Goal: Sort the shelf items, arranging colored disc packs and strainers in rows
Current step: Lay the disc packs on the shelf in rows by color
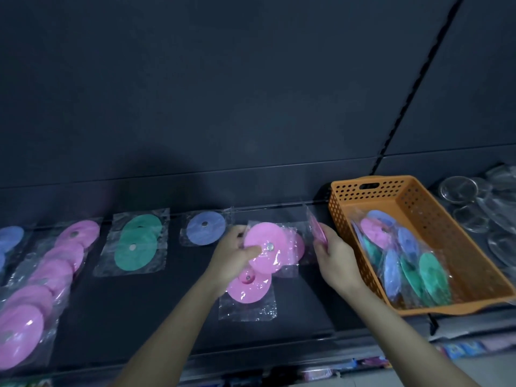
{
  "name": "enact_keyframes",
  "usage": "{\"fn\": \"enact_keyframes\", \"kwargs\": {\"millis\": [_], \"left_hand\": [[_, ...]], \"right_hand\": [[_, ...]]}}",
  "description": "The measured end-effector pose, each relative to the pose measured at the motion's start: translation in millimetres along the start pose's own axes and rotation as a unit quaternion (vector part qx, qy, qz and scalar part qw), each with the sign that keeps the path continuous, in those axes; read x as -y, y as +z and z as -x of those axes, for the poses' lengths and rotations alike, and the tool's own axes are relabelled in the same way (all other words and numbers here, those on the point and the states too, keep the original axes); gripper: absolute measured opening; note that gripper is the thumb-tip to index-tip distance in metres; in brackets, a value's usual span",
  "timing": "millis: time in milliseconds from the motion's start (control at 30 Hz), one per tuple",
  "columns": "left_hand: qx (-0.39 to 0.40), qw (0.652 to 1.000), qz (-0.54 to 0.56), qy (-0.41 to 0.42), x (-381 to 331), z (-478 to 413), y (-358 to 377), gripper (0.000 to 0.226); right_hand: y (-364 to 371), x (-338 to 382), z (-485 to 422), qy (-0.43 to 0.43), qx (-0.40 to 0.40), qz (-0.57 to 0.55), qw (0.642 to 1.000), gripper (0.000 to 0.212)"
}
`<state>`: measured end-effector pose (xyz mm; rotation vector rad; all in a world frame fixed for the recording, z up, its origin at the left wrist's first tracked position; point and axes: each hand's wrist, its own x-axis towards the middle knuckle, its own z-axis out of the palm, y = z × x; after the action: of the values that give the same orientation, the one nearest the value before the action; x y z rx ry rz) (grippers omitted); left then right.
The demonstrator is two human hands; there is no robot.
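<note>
Single head view – looks forward and down, close over dark shelf (139,317).

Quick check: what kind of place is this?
Probably a retail shop: a dark display shelf holding bagged disc packs in rows, an orange basket of mixed stock, and more packaged goods on the shelf below.

The left hand (233,256) grips a flat pink disc in clear plastic wrap (265,247). The right hand (333,254) pinches another pink wrapped pack (315,229) on edge, beside a perforated orange plastic basket (435,219).

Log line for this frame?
left hand: grips pink disc pack | right hand: grips second pink pack | orange basket: mixed packs
</note>
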<state>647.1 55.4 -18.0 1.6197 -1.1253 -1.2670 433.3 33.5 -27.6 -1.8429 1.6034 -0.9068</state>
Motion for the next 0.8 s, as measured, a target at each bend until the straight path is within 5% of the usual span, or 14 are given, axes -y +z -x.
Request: {"fn": "enact_keyframes", "kwargs": {"millis": [133, 300, 467, 800], "left_hand": [[0.040, 0.995, -0.090, 0.010, -0.3, -12.2, 31.2, 0.047], [0.018, 0.917, -0.379, 0.125, 2.6, -18.4, 43.9, 0.087], [0.126, 0.828, -0.518, 0.172, 13.9, -31.7, 44.3, 0.069], [0.048, 0.839, -0.521, 0.148, 16.8, -69.8, 51.6, 0.072]], "right_hand": [[-5.3, 4.9, 3.5, -0.026, -0.008, -0.009, 1.000, 0.027], [-6.9, 0.8, 7.5, -0.020, 0.003, -0.002, 1.000, 0.029], [-4.4, -4.2, 6.0, 0.000, 0.002, -0.002, 1.000, 0.022], [3.9, -6.2, -12.0, -0.033, -0.009, -0.016, 0.999, 0.024]]}}
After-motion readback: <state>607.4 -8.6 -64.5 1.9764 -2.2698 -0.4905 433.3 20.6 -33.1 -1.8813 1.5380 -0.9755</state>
